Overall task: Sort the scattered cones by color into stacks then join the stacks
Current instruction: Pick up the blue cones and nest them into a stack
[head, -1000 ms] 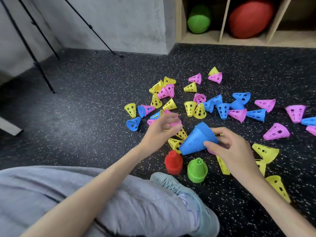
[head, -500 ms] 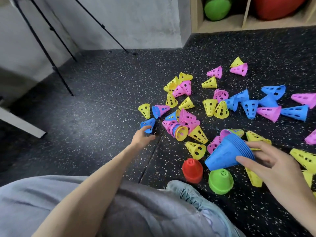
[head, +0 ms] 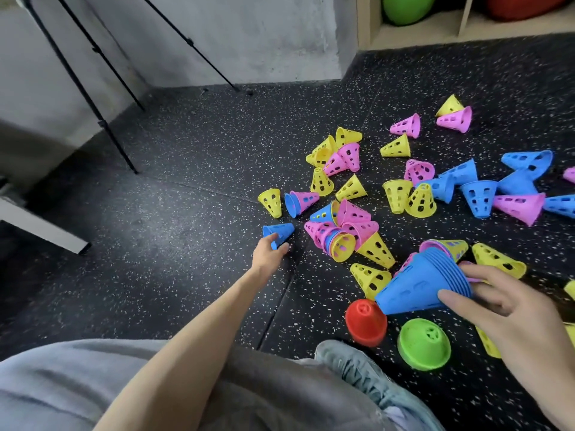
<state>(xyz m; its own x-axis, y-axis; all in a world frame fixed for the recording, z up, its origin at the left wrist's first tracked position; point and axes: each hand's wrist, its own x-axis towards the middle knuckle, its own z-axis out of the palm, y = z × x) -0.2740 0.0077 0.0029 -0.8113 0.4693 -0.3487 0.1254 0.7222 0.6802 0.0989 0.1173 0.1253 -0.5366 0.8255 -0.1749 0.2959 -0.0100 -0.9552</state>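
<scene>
The left hand (head: 268, 255) curls its fingers around a lone blue cone (head: 278, 232) lying on the floor (head: 186, 228), apparently gripping it. The right hand (head: 510, 309) grips the blue stack (head: 426, 283), held tilted near the red cone (head: 365, 321).

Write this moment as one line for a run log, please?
left hand: grasping loose blue cone on floor | right hand: holding blue stack | red, green stacks standing

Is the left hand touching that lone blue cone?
Touching. The head view shows the left hand with its fingers against the blue cone lying on the floor.
</scene>
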